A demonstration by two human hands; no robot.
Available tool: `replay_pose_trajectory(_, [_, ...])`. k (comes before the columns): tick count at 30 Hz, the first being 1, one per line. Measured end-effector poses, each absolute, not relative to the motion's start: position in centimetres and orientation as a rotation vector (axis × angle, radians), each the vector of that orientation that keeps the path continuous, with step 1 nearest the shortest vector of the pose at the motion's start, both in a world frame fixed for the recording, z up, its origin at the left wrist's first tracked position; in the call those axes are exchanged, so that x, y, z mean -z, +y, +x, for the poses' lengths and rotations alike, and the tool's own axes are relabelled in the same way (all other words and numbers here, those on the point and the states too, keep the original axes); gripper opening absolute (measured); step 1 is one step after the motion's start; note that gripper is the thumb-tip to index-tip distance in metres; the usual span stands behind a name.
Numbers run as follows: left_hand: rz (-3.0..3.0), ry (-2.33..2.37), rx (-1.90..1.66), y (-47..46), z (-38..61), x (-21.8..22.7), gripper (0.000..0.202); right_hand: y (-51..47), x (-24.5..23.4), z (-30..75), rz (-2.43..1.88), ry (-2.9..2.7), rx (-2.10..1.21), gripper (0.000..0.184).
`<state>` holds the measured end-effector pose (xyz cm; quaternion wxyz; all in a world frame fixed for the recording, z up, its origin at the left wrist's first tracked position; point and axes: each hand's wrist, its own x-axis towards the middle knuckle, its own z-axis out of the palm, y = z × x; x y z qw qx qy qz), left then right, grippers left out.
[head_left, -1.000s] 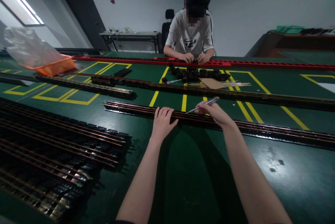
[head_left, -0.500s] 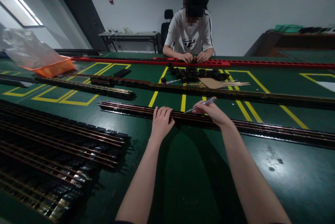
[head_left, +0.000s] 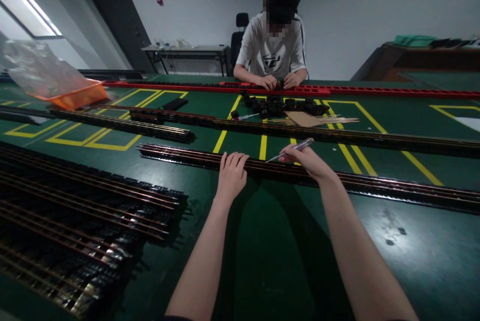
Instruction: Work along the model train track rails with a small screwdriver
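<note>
Left hand (head_left: pixel 231 176) flat, fingers spread atop long dark copper-railed track strip (head_left: pixel 180 157) — right hand (head_left: pixel 305 159) grip pinching slim silver metal tool (head_left: pixel 290 149), tip over strip; work seemingly mid-strip, unfinished

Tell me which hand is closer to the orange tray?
Left. The left hand rests on the long rail strip, toward the orange tray; the right hand, holding a thin pointed tool, is farther right.

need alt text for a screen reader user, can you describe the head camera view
A person's left hand rests on a long track strip on a green table, while the right hand holds a slim metal tool over it. More strips lie stacked at left, and a co-worker sits opposite, hands on a red strip.
</note>
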<state>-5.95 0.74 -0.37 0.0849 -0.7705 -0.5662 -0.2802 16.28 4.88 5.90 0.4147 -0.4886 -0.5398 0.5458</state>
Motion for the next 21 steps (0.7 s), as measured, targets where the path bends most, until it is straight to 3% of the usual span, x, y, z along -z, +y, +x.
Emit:
replay_pose_trajectory(11, [-2.417,-1.662,0.907,1.05,-6.25,0.59,0.044,4.81,-5.84,15.85,-1.214,-1.309,-1.381,0.012])
replay_pose_trajectory(21, [-2.45,-1.701,0.891,0.86,-6.17,0.07,0.036,4.8,-5.96,15.78,-1.227,-1.312,-1.384,0.011])
